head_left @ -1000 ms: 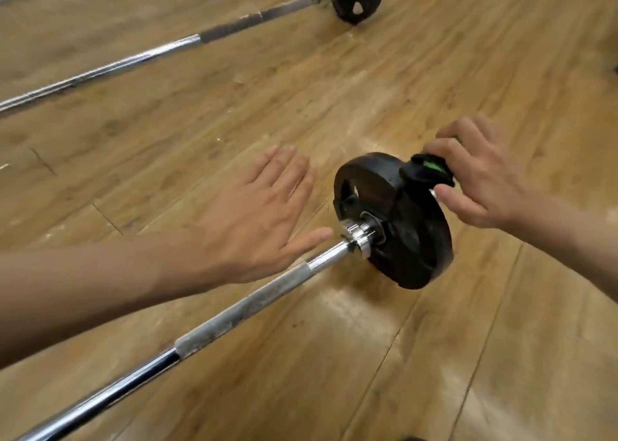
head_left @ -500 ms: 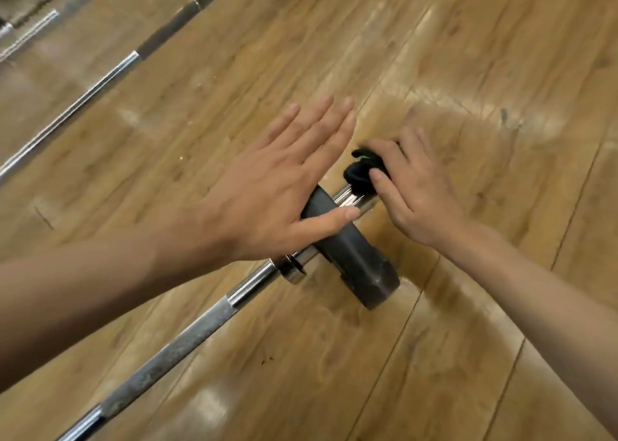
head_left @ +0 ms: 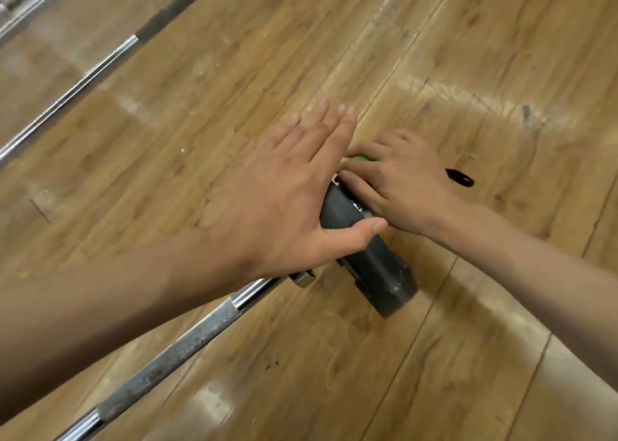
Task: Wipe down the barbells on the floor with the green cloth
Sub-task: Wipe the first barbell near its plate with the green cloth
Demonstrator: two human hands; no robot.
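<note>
Both hands have drawn closer together over the last half second, and the left hand (head_left: 284,203) now covers more of the black round weight plate (head_left: 378,266) than it did. That hand lies flat with its fingers straight and together, and its thumb is stretched across the plate's rim. The plate stands on edge under its palm, on the near chrome steel barbell (head_left: 187,343), whose knurled shaft runs back beneath the left wrist and forearm.

Just beyond the left hand's fingers, the right hand (head_left: 398,183) is curled down over the small green cloth (head_left: 359,158) on the far side of the plate, where the bar end lies. Only a sliver of green shows between the two hands. A small black loop-shaped object (head_left: 461,178) lies on the brown wooden plank floor (head_left: 434,55) just past the right hand's outer edge. Well off to the left of the left hand lies a second chrome barbell (head_left: 100,67).
</note>
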